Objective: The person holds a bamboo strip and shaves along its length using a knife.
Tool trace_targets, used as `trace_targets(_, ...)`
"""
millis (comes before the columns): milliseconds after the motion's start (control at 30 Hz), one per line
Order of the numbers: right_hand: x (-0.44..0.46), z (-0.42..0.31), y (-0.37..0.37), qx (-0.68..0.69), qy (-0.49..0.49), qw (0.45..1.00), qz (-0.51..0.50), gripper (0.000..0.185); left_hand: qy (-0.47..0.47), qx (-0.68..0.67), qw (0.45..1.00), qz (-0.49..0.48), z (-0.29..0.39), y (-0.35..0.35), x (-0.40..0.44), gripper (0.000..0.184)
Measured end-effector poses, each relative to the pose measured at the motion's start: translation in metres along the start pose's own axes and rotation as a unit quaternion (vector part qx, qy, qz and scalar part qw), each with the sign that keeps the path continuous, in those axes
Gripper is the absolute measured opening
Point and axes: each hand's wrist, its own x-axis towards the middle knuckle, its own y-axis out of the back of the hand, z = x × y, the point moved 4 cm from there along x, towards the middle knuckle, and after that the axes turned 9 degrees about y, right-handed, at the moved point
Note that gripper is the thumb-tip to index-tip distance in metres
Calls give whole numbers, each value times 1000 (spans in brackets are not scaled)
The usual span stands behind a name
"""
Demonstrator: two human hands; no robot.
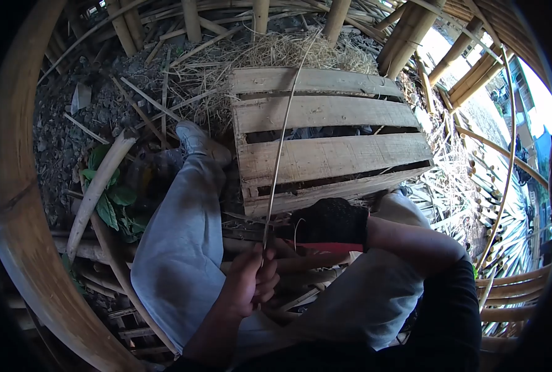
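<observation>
My left hand (251,285) is closed around a long thin bamboo strip (283,139). The strip rises from my fist, bends slightly and passes in front of a slatted wooden crate (325,152). My right hand (329,222), in a black glove, is closed just beyond the left one, beside the strip. From its fingers a dark, flat, knife-like tool (245,230) seems to point left across the strip; its handle is hidden. Below the glove shows a red piece (329,247) whose kind I cannot make out.
A thick bamboo pole (18,204) curves along the left edge. Cut bamboo sticks (99,192) and green leaves (111,204) lie beside my left leg. Straw (276,53) and bamboo posts (260,15) stand behind the crate. Many bamboo pieces (505,229) lie at right.
</observation>
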Motion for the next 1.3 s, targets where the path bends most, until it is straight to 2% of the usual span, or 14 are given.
trace_targets(33,-2,5,-3,-1,2,1000,-1,44,-20,-2,1000,9,1,3,2,29)
trace_targets(67,-7,22,-10,295,-212,932,22,38,-41,-4,999,19,3,6,3,30)
trace_targets(100,-16,27,-24,550,-397,734,42,32,-42,-4,999,18,3,7,5,30)
trace_targets(200,-8,24,-12,453,-407,793,34,29,-66,-12,998,14,4,10,6,31)
trace_targets(333,-5,32,-3,450,-446,764,122,25,-59,-19,998,11,6,11,7,30)
trace_targets(367,1,35,7,245,-269,926,99,26,-60,-25,998,7,7,11,7,30)
trace_targets(400,5,26,11,16,-65,996,66,27,-59,-26,998,7,7,12,8,30)
trace_targets(733,10,17,19,40,-182,982,-32,32,-62,-30,998,-11,8,14,10,26)
trace_targets(800,8,14,12,327,-428,842,0,38,-67,-29,997,-14,9,11,10,23)
trace_targets(933,8,4,-3,360,-434,824,-55,42,-89,37,994,55,7,7,12,19)
trace_targets(1000,7,4,-10,243,-181,952,-39,41,-91,31,993,64,4,6,13,20)
trace_targets(1100,3,11,-20,225,-153,962,-32,40,-96,30,994,45,1,2,15,20)
trace_targets(1233,-10,29,-35,386,-384,838,-26,43,-76,-14,997,-9,-2,5,16,21)
trace_targets(1300,5,13,-17,-93,-52,994,-34,43,-67,-32,997,-35,-3,8,15,23)
